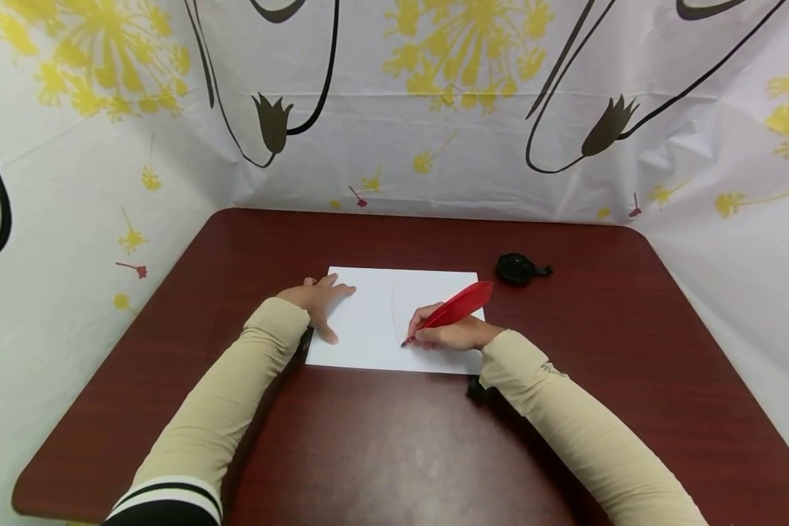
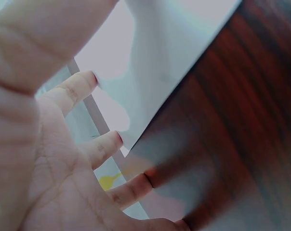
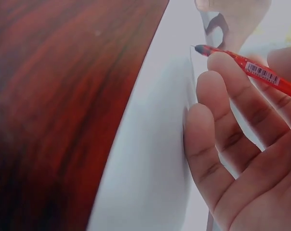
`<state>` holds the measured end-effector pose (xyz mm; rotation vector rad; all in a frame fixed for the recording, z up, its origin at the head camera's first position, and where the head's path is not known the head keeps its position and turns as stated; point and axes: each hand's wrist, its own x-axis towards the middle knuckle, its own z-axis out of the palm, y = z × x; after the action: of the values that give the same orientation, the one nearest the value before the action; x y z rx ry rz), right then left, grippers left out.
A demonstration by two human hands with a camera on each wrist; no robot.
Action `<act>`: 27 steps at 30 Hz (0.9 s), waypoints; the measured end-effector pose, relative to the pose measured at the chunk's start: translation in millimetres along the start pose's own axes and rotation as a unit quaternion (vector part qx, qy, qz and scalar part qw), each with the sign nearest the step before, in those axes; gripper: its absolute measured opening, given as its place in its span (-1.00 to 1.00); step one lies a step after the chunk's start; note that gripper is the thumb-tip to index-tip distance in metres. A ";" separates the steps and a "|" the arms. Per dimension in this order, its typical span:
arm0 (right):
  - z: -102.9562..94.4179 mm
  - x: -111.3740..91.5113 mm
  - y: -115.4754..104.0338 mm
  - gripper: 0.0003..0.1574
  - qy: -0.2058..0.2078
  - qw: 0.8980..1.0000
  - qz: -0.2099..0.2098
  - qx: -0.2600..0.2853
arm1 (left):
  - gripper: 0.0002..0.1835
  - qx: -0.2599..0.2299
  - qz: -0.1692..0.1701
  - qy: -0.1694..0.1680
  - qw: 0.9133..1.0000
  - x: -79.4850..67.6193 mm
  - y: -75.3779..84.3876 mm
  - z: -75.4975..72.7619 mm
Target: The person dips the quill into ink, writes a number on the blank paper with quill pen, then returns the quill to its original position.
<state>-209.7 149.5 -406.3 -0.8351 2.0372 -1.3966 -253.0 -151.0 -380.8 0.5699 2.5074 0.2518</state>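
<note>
A red feather-shaped pen (image 1: 459,305) is pinched in my right hand (image 1: 452,334), its dark tip on a white sheet of paper (image 1: 361,349). A faint thin curved line runs down the sheet and ends near the tip. In the right wrist view the pen (image 3: 261,73) shows a barcode label on its barrel. My left hand (image 1: 317,301) rests on the sheet's left edge, fingers spread. The left wrist view shows the left hand (image 2: 63,159) with two fingertips on the paper (image 2: 157,72) and others on the table beyond its corner.
A dark green, leaf-like dish with a short handle (image 1: 516,269) sits behind the paper's right corner. Another dark object (image 1: 478,391) lies partly hidden by the right sleeve. The reddish-brown table (image 1: 381,438) meets patterned white cloth (image 1: 381,161) at the back and sides.
</note>
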 end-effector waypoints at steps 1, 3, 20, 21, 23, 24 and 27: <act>-0.2 -0.4 0.0 -0.81 -0.002 1.000 0.000 -0.002 | 0.20 -0.003 0.002 0.000 1.000 0.1 -0.4 0.2; -0.3 -1.3 -0.2 -0.80 -0.005 1.000 0.000 -0.005 | 0.20 -0.006 0.004 -0.001 1.000 0.2 -1.0 0.5; 3.4 -9.4 3.6 -0.85 -0.039 0.999 0.015 0.015 | 0.21 -0.007 -0.002 -0.012 1.000 -3.2 -2.2 6.1; 2.7 -9.9 3.1 -0.85 -0.038 0.999 0.018 0.013 | 0.21 -0.005 0.001 -0.009 1.000 -2.7 -2.4 5.7; 0.5 -10.7 1.8 -0.86 -0.033 0.999 0.021 0.006 | 0.21 -0.007 0.008 -0.001 1.000 -1.6 -2.5 4.0; -0.6 -11.0 1.1 -0.86 -0.033 0.999 0.021 0.002 | 0.21 -0.007 0.009 0.001 1.000 -0.8 -2.7 3.2; -3.9 -11.5 -0.1 -0.87 -0.037 0.999 0.023 -0.007 | 0.22 -0.006 0.010 -0.001 1.000 1.5 -2.8 1.0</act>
<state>-204.8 160.3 -404.0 -0.8289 2.0003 -1.3085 -254.5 -152.7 -383.2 0.5903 2.4983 0.2744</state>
